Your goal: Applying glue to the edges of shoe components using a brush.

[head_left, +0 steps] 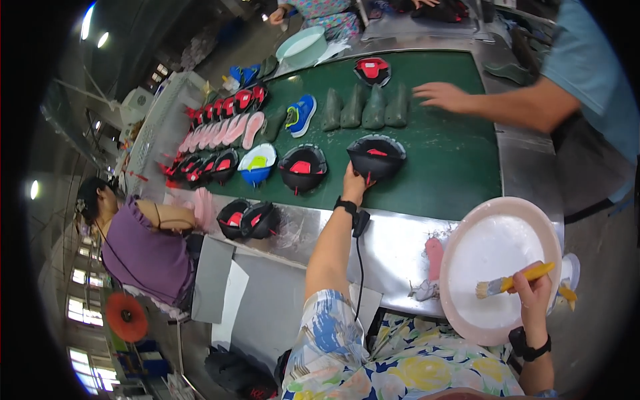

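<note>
My left hand [353, 187] is stretched forward over the green belt [433, 190], closed on the near side of a black shoe upper [375, 159] with red inside. Some of its fingers are hidden behind the upper. At the right, my right hand [533, 297] grips a paintbrush [495, 287] by its yellow handle. The pale bristles hang above white liquid in a pink basin [461, 230]. Nearest to the held upper on the belt are a similar black upper [302, 168] to its left and several dark green shoe lasts [374, 109] beyond it.
Rows of uppers [223, 164] and pink insoles [252, 131] lie at the left, near a blue shoe [302, 115]. Two black uppers [250, 220] rest on the metal edge. A co-worker's arm [507, 107] reaches in from the right; a person in purple [150, 247] sits left.
</note>
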Demonstrator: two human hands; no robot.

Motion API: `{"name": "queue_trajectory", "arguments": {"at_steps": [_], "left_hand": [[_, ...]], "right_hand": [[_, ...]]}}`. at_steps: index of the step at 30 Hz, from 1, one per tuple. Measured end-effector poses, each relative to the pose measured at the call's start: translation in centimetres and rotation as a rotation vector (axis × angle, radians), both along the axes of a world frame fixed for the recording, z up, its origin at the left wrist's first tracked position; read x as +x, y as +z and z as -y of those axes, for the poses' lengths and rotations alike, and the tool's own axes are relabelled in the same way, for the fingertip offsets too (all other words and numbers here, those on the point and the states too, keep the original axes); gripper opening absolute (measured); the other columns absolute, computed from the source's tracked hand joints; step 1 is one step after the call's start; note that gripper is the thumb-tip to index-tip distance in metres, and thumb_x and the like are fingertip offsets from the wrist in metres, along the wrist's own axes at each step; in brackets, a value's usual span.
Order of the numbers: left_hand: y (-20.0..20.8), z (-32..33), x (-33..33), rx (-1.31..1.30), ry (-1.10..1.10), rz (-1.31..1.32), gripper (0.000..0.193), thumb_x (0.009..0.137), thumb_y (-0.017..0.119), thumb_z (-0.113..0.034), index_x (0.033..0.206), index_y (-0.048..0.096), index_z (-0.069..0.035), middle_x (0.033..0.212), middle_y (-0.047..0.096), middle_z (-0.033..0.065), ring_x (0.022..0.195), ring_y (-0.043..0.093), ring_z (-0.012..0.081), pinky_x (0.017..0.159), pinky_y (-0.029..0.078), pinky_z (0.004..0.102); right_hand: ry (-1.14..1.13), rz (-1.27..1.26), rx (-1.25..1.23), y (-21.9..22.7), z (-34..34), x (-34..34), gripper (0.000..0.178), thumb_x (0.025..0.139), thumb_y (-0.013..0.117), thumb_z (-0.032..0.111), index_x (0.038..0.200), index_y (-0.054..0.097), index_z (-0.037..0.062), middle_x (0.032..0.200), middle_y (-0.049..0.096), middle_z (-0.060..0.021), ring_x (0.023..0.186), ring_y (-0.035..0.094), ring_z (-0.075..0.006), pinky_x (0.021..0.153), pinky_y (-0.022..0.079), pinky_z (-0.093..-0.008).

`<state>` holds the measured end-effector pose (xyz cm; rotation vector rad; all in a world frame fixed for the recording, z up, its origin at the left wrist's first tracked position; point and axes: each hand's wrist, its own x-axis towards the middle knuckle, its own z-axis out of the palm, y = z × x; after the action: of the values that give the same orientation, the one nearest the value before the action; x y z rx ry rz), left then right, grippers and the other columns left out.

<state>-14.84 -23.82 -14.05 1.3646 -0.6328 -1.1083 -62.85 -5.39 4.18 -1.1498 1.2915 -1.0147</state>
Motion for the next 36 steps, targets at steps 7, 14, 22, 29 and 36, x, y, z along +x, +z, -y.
{"name": "queue_trajectory", "arguments": {"at_steps": [7,14,22,29,36], "left_hand": [[1.5,-3.1,8.7,0.168,0.835,1.110,0.040,0.074,0.067,-0.008,0.111,0.055,0.001,0.117,0.051,0.0236,0.111,0.049,0.0411,0.097,0.041,0.0467],[2.5,-2.6,12.7,0.289,0.790,0.076,0.100,0.074,0.085,-0.027,0.151,0.025,-0.008,0.150,0.037,0.0191,0.127,0.050,0.0389,0.088,0.056,0.0561],[3.0,0.9,7.1,0.466,0.812,0.234,0.127,0.067,0.088,-0.053,0.152,0.013,0.003,0.144,0.044,0.0226,0.127,0.051,0.0359,0.097,0.051,0.0431],[4.4,-0.6,-1.0,0.173,0.148,-0.312,0.078,0.082,0.079,-0.034,0.140,0.039,-0.001,0.135,0.051,0.0182,0.123,0.054,0.0334,0.088,0.054,0.0572],[1.2,1.8,-0.9,0.142,0.674,-0.266,0.074,0.078,0.081,-0.033,0.130,0.046,0.006,0.128,0.057,0.0199,0.107,0.064,0.0332,0.082,0.058,0.0537]], "right_hand": [[-0.072,-0.083,-0.014,0.2,0.0,-0.9,0.017,0.094,0.068,0.015,0.095,0.056,0.0026,0.082,0.061,-0.0047,0.069,0.060,-0.0098,0.064,0.050,-0.0217],[-0.040,-0.088,0.009,0.7,0.3,-0.4,0.016,0.095,0.067,0.013,0.096,0.057,0.0022,0.084,0.061,-0.0050,0.069,0.060,-0.0099,0.065,0.050,-0.0218],[-0.058,-0.115,0.024,1.2,0.0,0.1,0.014,0.094,0.066,0.010,0.097,0.056,0.0022,0.084,0.061,-0.0054,0.071,0.060,-0.0104,0.066,0.050,-0.0227],[-0.034,-0.099,0.039,1.2,-0.2,-0.6,0.014,0.093,0.067,0.011,0.097,0.056,0.0029,0.085,0.062,-0.0055,0.072,0.060,-0.0104,0.068,0.050,-0.0226],[-0.006,-0.110,0.000,0.6,-1.6,-1.4,0.014,0.094,0.067,0.011,0.097,0.056,0.0027,0.087,0.062,-0.0059,0.072,0.060,-0.0109,0.069,0.050,-0.0234]]}}
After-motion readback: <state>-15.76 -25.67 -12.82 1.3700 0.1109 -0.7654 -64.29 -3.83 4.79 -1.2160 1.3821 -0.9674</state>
